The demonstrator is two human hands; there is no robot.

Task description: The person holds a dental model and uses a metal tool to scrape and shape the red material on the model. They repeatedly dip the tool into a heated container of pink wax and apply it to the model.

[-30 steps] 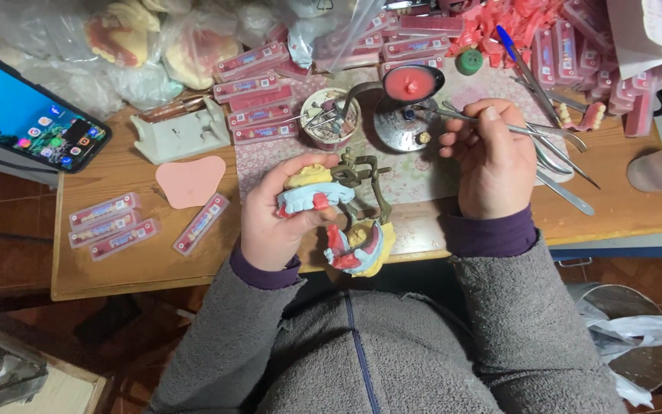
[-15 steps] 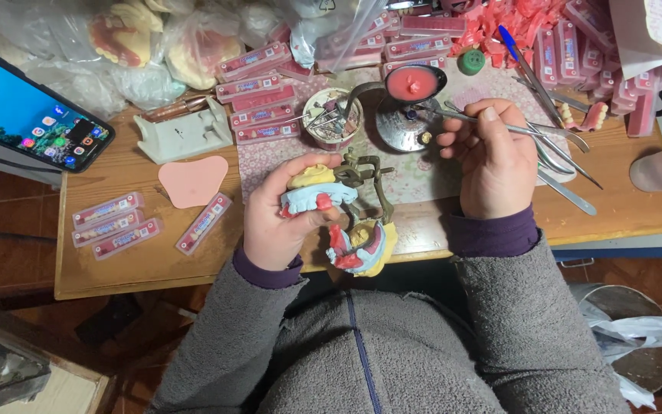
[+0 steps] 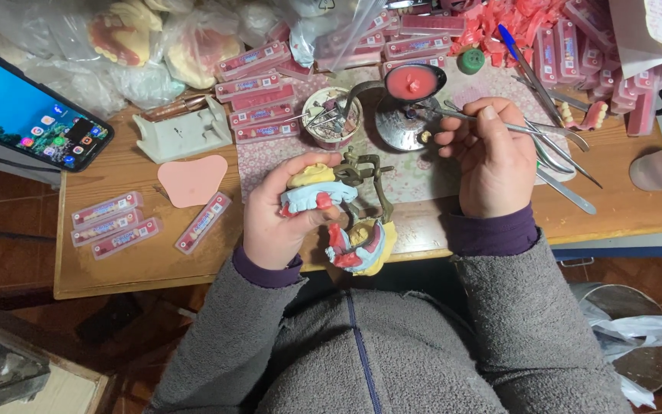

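Note:
My left hand (image 3: pixel 273 218) grips a hinged metal dental articulator (image 3: pixel 350 211) carrying two blue and yellow plaster jaw models with red wax, held just above the table's near edge. My right hand (image 3: pixel 492 157) pinches a slim metal instrument (image 3: pixel 461 115) whose tip points left toward a round metal stand (image 3: pixel 401 126). A small ladle of red wax (image 3: pixel 411 80) rests over that stand.
A wooden table (image 3: pixel 101 268) holds several pink strip boxes (image 3: pixel 113 226), a pink wax sheet (image 3: pixel 191 180), a tin of tools (image 3: pixel 331 115), loose metal instruments (image 3: pixel 565 165), bagged plaster casts (image 3: pixel 124 34) and a phone (image 3: pixel 28 111). A bin with a bag (image 3: pixel 630 345) stands lower right.
My right hand has shifted slightly, keeping the instrument near the stand. The left hand still holds the articulator in about the same place.

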